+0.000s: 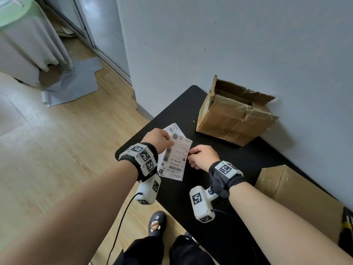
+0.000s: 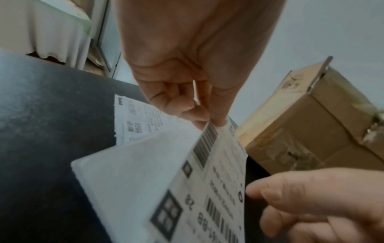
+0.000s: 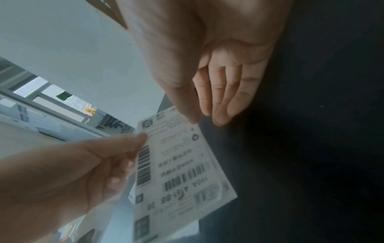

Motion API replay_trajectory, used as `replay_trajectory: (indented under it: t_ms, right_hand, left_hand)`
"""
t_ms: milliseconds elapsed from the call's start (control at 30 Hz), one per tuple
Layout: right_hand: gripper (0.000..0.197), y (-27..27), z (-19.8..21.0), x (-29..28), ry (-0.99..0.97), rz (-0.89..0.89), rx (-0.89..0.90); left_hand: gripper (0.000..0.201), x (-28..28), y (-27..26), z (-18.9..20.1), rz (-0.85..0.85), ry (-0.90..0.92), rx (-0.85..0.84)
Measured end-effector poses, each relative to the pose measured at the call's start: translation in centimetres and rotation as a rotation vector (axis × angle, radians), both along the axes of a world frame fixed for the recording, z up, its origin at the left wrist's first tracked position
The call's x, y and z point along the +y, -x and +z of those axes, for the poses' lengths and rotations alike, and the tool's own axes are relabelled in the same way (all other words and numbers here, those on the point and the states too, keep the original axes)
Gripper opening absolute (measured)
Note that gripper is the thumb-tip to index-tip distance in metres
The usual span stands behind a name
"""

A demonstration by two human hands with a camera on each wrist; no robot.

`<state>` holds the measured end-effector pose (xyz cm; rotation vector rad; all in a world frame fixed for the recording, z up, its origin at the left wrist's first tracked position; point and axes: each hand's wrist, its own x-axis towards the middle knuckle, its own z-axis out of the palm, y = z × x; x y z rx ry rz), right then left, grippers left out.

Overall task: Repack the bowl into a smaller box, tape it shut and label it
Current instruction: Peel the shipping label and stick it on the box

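Observation:
A white shipping label [image 1: 176, 157] with barcodes hangs just above the black table [image 1: 183, 108]. My left hand [image 1: 171, 143] pinches its upper left edge between thumb and forefinger; the left wrist view shows that pinch [image 2: 212, 122] on the label [image 2: 220, 172]. My right hand [image 1: 191, 153] sits at the label's right edge with its fingers loosely extended. In the right wrist view its thumb tip [image 3: 194, 120] touches the edge of the label [image 3: 180, 164] and nothing is gripped. A worn cardboard box [image 1: 229, 121] stands behind with its flaps up. No bowl is visible.
Another printed label sheet [image 1: 172, 129] lies on the table under the held one. A second brown box [image 1: 298, 194] sits at the right, beside my right forearm. A grey wall runs behind the table, with wooden floor to the left. A black-and-yellow object [image 1: 346, 226] shows at the right edge.

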<state>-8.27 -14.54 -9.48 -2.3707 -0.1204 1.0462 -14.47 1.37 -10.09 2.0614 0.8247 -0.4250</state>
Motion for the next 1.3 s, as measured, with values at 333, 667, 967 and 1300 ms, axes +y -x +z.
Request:
replay_trajectory:
  t_ms: [333,667,967,1300]
  right_hand:
    - [0.012,-1.3,1.7,-1.7,-0.142,-0.030,0.087]
    - [0.014,-1.3,2.1,-1.8,-0.219,-0.087,0.086]
    - [0.012,-0.8,2.5,-2.3,-0.297,-0.118,0.058]
    - [0.017,-0.5,1.7,-3.4,-0.254,-0.175,-0.021]
  left_hand:
    - [0.011,0.0,-0.7,1.9,0.114,0.209,-0.090]
    - [0.015,-0.5,-0.3,2.2,0.186,0.312,-0.052]
    - [0.012,-0.8,0.3,2.0,0.138,0.246,-0.022]
    - [0.012,-0.5,1.0,1.9,0.099,0.253,0.018]
